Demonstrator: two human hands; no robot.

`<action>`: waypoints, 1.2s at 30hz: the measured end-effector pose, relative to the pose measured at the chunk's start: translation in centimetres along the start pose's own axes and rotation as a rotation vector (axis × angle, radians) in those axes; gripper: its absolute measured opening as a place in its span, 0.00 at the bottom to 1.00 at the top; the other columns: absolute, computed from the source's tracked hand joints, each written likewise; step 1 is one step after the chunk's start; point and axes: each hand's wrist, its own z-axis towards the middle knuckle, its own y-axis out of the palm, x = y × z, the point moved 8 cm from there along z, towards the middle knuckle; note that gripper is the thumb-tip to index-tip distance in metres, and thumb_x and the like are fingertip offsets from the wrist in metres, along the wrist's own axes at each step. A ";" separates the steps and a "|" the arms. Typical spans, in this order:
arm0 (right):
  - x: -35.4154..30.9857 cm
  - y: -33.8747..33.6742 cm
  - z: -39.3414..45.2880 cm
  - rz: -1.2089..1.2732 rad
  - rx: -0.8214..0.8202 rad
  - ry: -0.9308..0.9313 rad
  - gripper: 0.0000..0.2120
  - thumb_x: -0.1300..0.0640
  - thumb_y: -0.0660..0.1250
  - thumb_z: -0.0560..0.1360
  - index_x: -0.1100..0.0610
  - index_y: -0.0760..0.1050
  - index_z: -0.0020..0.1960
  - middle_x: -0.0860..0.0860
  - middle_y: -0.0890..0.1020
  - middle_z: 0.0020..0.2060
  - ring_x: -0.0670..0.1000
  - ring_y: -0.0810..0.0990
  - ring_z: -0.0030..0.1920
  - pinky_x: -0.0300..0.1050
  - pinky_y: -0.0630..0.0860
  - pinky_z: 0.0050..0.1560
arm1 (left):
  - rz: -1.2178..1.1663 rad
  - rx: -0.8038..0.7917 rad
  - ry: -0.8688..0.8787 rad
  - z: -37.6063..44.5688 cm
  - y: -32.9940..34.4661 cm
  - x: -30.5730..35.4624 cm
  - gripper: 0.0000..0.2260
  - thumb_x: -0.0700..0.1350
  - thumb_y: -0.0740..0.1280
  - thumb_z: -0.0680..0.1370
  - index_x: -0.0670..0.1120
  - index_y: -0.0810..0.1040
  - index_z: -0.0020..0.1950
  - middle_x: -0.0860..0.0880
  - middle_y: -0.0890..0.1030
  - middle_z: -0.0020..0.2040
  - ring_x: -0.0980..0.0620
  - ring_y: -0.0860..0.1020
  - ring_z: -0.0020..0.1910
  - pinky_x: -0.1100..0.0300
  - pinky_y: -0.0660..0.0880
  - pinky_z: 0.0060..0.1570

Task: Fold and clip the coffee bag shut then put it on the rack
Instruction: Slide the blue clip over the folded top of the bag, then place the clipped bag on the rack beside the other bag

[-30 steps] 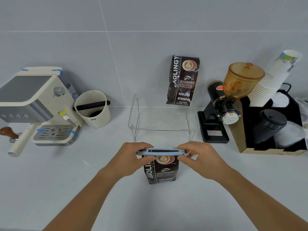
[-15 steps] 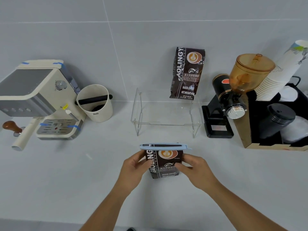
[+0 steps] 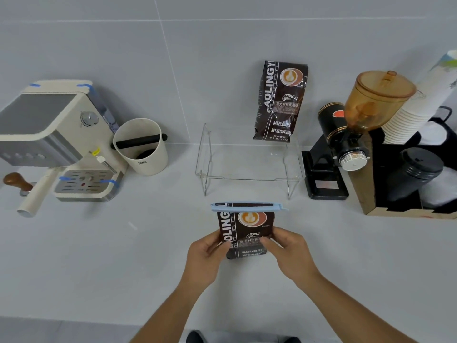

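A dark brown coffee bag (image 3: 243,230) stands upright on the white counter in front of me, its folded top held under a light blue clip (image 3: 247,207). My left hand (image 3: 206,256) grips the bag's left side and my right hand (image 3: 288,251) grips its right side, both at mid-height. Behind it stands a clear acrylic rack (image 3: 247,179) with a second, taller coffee bag (image 3: 282,100) upright at its back right against the wall.
An espresso machine (image 3: 57,134) and a cream knock box (image 3: 142,147) sit at the left. A black grinder with an amber hopper (image 3: 346,144) and a box with stacked paper cups (image 3: 415,110) and black lids stand at the right.
Both hands slid down from the clip's ends to the sides of the bag. The clip now stays on the folded top by itself. The camera view shifted slightly.
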 end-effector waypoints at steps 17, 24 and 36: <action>-13.5 -2.9 3.8 0.050 -0.064 -0.189 0.13 0.57 0.70 0.75 0.38 0.83 0.47 0.43 0.88 0.42 0.47 0.86 0.46 0.45 0.84 0.42 | -0.101 0.064 0.227 3.4 -1.4 12.0 0.13 0.36 0.69 0.76 0.53 0.86 0.52 0.52 0.88 0.49 0.52 0.85 0.48 0.67 0.80 0.43; -19.6 -4.0 6.8 0.094 -0.051 -0.259 0.16 0.61 0.70 0.75 0.39 0.84 0.43 0.44 0.88 0.40 0.46 0.86 0.43 0.40 0.84 0.40 | -0.048 0.063 0.320 7.0 -1.9 18.1 0.10 0.39 0.70 0.76 0.50 0.85 0.54 0.50 0.88 0.48 0.54 0.85 0.44 0.66 0.79 0.45; -25.3 -4.1 14.9 0.082 -0.036 -0.262 0.10 0.58 0.71 0.75 0.42 0.84 0.43 0.46 0.88 0.42 0.48 0.87 0.44 0.55 0.85 0.45 | 0.045 0.091 0.403 14.6 -2.9 24.4 0.09 0.39 0.69 0.77 0.49 0.85 0.53 0.51 0.88 0.47 0.48 0.85 0.48 0.53 0.81 0.51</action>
